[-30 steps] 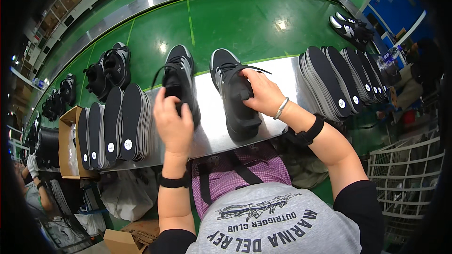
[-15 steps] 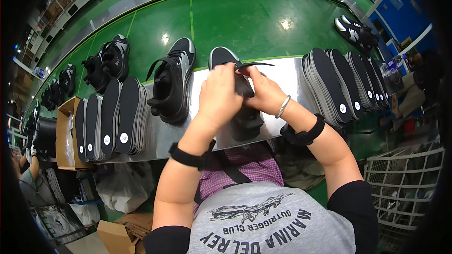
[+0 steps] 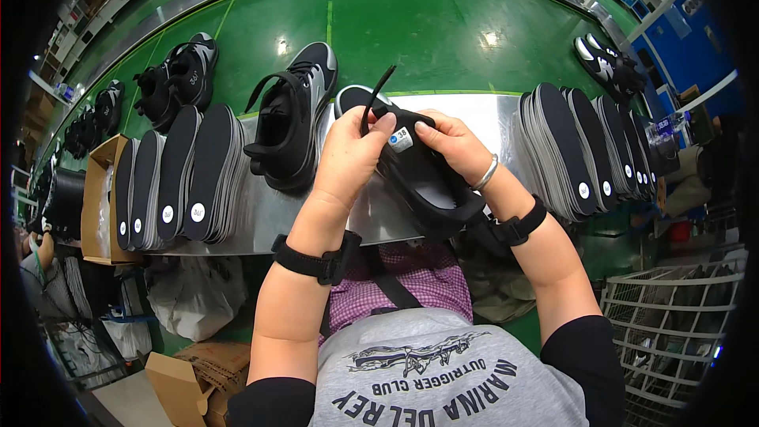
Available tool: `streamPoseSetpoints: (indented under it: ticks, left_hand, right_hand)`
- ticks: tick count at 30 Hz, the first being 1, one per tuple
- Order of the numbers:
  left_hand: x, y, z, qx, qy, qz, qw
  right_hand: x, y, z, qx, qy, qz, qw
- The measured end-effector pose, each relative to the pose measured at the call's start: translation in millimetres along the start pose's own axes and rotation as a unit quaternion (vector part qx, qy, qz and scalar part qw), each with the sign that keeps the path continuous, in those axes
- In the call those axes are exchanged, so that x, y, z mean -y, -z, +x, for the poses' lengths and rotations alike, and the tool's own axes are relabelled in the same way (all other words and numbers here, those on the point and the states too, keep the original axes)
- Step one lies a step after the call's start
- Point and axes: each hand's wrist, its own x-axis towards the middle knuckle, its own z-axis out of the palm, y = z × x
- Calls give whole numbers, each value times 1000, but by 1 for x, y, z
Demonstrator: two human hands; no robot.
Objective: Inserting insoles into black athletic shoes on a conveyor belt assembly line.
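Observation:
Just in front of me a black sneaker [image 3: 427, 202] with a grey toe lies slanted at the bench edge, its opening facing me. My left hand [image 3: 352, 154] is closed at the left side of its tongue, thumb next to a white label [image 3: 401, 139]. A thin black strap [image 3: 381, 88] sticks up from between those fingers. My right hand [image 3: 457, 149] pinches the other side of the black tongue [image 3: 413, 119], thumb on top. The fingers beneath are partly hidden. Left of my hands stands another black-and-grey sneaker [image 3: 285, 130], its strap loop raised.
Stacks of black insoles stand on the metal bench [image 3: 332, 221], left [image 3: 213, 178] and right [image 3: 557, 150]. An open cardboard box [image 3: 100, 198] is at the left end. More sneakers [image 3: 178, 79] sit on the green surface [image 3: 403, 24]. A wire cart [image 3: 672, 324] stands at lower right.
The sneaker's opening has turned toward me and the tongue is lifted, showing its label. My hands have moved slightly apart, and the strap has swung from pointing right to pointing up.

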Motion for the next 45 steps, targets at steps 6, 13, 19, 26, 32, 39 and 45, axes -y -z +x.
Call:
streamPoseSetpoints:
  ticks: [6, 13, 19, 26, 32, 39, 45]
  left_hand:
    - [-9, -19, -3, -14, -54, 62, 997]
    - [-5, -12, -25, -14, -75, 80, 994]
    - [-7, -26, -39, -6, -72, 90, 993]
    - [1, -26, -34, -51, -118, 78, 989]
    - [5, -37, -32, -99, -91, 66, 989]
    - [9, -35, -34, -114, -118, 88, 982]
    - [14, -38, -33, -111, -148, 121, 975]
  right_hand:
    - [32, 4, -41, -130, 214, -356, 900]
    - [79, 109, -95, -257, 74, -593, 760]
    - [67, 210, -159, -326, -347, -626, 617]
    - [75, 224, -155, -354, -262, -605, 664]
    - [154, 90, -142, -264, -135, -244, 923]
    - [132, 0, -94, 110, -282, -453, 839]
    - [86, -41, -48, 136, -147, -716, 669]
